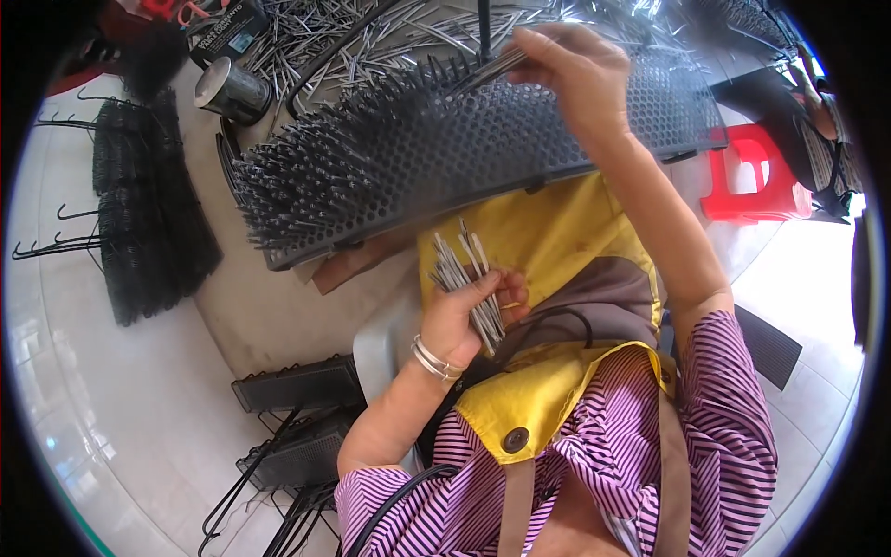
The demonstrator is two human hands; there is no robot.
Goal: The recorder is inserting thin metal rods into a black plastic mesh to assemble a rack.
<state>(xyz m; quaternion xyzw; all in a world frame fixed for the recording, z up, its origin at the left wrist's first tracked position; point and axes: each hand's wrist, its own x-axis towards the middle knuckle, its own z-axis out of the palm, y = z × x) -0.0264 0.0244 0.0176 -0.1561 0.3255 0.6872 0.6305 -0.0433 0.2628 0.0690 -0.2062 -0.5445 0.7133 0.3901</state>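
A bundle of thin silver-grey rods (450, 269) is gripped in my left hand (464, 311), low over my yellow apron (520, 223). Farther away, my right hand (580, 79) pinches a few similar rods (492, 71), which slant down to the left just above a long black perforated rack (538, 139). Dark upright rods (316, 172) fill the rack's left part, while holes without rods show across its middle and right. Whether the tips of the rods in my right hand enter the holes is too small to tell.
Loose rods (371, 42) lie heaped behind the rack, beside a metal can (232, 91) and a dark box (227, 32). Black racks with hooks (135, 213) stand at the left; more black racks (297, 385) sit below. A red stool (756, 176) is at the right.
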